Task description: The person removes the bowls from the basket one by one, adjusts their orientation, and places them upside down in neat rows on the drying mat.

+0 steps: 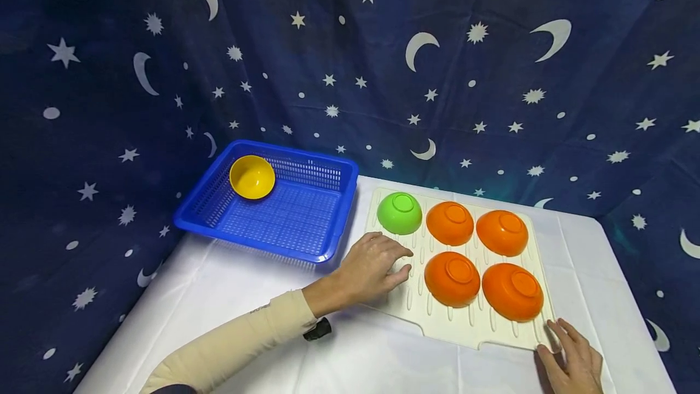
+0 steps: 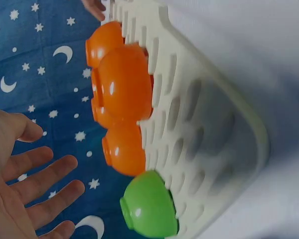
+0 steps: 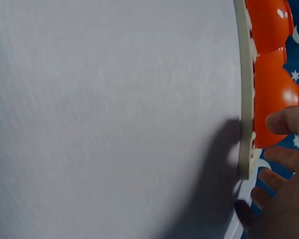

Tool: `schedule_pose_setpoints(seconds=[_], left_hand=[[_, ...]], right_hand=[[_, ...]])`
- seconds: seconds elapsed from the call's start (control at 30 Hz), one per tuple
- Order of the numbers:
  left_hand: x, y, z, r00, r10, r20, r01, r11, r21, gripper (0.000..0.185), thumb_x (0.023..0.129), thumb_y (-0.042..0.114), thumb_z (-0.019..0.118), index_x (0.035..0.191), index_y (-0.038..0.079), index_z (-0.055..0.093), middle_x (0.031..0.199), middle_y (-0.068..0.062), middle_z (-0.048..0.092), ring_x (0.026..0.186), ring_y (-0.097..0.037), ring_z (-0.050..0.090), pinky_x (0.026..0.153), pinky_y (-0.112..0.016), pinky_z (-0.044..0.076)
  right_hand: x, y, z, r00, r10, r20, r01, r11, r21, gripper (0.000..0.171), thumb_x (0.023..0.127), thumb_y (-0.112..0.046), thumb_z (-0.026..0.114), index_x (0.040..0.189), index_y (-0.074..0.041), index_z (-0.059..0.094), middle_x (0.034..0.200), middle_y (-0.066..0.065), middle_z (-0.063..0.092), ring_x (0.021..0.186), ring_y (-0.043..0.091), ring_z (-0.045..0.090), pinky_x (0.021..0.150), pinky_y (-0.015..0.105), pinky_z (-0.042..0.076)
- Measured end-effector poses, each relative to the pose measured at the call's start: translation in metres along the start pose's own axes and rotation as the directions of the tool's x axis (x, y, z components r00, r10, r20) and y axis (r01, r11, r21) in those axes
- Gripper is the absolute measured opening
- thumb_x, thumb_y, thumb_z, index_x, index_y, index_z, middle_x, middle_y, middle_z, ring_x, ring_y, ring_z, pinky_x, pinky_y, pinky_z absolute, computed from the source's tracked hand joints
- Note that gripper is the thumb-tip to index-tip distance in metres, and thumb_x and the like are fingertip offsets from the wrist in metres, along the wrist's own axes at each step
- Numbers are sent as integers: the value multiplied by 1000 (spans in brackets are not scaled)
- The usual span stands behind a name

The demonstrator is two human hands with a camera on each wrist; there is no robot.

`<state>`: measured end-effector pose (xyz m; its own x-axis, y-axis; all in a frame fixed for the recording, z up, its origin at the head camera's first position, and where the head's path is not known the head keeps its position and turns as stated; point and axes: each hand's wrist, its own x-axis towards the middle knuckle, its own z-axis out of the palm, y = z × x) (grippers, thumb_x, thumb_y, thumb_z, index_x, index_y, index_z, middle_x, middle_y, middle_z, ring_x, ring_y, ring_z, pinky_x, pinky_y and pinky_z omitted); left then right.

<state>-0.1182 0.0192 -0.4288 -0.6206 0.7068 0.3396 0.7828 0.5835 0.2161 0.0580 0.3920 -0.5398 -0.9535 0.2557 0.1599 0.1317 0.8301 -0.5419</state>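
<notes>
A white ridged drying tray (image 1: 415, 303) lies on the table with bowls upside down on it. A green bowl (image 1: 400, 213) stands at its far left, and several orange bowls (image 1: 452, 278) fill the middle and right. My left hand (image 1: 377, 266) lies over the bare near-left part of the tray, fingers spread and relaxed, holding nothing. The left wrist view shows the same open left hand (image 2: 25, 184) beside the green bowl (image 2: 148, 206) and the tray (image 2: 204, 114). My right hand (image 1: 569, 354) touches the tray's near right corner with its fingertips. In the right wrist view the right hand (image 3: 279, 199) is at the tray's edge (image 3: 245, 99).
A blue mesh basket (image 1: 290, 217) stands at the back left of the table, and a yellow bowl (image 1: 252, 176) sits upright in its far corner. White cloth (image 1: 383, 357) covers the table. A dark blue star-and-moon curtain (image 1: 492, 78) hangs close behind and to both sides.
</notes>
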Motion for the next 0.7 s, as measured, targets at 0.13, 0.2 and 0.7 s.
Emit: schedule_pose_setpoints(seconds=[0.13, 0.2, 0.7], left_hand=[[-2, -11, -10, 1000, 0, -15, 0, 1000, 13, 24, 98, 28, 64, 115, 17, 76, 112, 4, 73, 110, -15, 65, 107, -37, 41], [-4, -17, -15, 1000, -1, -24, 2, 1000, 24, 23, 98, 26, 62, 114, 16, 76, 112, 4, 74, 110, -15, 65, 107, -38, 41], [-25, -76, -51, 999, -26, -44, 29, 998, 62, 23, 96, 23, 63, 110, 10, 75, 111, -4, 74, 110, -24, 66, 102, -44, 45]], right_hand=[[4, 16, 1, 990, 33, 139, -19, 994, -106, 63, 109, -26, 41, 151, 15, 17, 154, 37, 17, 130, 64, 17, 108, 73, 12], [6, 18, -1, 972, 73, 224, -38, 986, -160, 68, 111, -32, 33, 153, 14, 6, 158, 36, 9, 131, 64, 14, 103, 76, 14], [8, 32, -9, 936, 112, 335, -47, 979, -198, 82, 109, -46, 36, 155, 3, -11, 161, 33, -3, 131, 64, 12, 98, 78, 15]])
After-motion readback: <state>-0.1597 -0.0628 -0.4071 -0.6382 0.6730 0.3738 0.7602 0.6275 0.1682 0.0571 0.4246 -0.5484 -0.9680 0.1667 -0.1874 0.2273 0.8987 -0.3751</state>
